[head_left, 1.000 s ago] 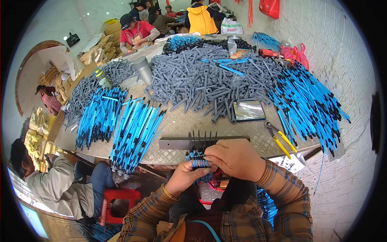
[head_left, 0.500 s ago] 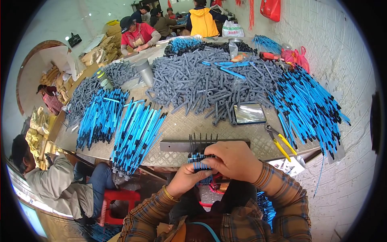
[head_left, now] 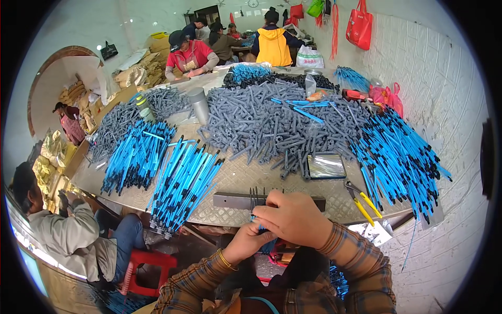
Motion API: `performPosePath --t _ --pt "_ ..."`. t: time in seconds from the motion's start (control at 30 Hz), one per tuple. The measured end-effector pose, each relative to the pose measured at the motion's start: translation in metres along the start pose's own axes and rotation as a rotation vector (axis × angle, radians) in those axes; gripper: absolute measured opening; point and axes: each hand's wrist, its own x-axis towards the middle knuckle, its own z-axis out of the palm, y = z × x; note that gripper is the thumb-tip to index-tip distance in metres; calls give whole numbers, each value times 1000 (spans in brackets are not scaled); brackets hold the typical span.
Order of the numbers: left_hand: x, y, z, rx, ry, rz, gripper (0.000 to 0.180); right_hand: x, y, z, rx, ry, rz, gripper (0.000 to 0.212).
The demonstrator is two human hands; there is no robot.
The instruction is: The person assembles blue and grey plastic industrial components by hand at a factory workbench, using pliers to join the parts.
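Observation:
Just beyond my lap, at the table's near edge, my two hands meet over a bundle of thin blue tubes. My left hand is closed around it, thumb on top. The curled fingers of my right hand press together at the top of the bundle, hiding what they pinch. Several thin dark rods stick up past my fingers. Right behind them a dark metal bar lies along the table edge, partly covered by my right hand.
Grey plastic plugs form a large heap mid-table. Blue tubes with black ends lie at left and right. Yellow-handled pliers and a clear-topped box are at right. A person sits at left beside a red stool.
My right hand has shifted over the bundle and now covers the blue tube row that showed between my fingers. The whole scene sits slightly lower and further right in view.

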Motion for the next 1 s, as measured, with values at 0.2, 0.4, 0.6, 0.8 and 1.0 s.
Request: performPosePath --t 0.2,0.4,0.6,0.8,1.0 --pt "-2 -4 -2 -24 7 -39 17 0 0 9 36 71 -5 9" --pt "-5 -2 -1 -32 12 -58 17 2 0 12 83 102 23 6" --pt "-3 0 0 -11 -1 -67 17 1 4 10 72 51 6 8" --pt "-6 18 -3 -144 -24 -160 17 -8 110 -3 32 290 297 15" --pt "-3 22 -4 -197 12 -190 18 -61 221 19 -277 -135 655 15"
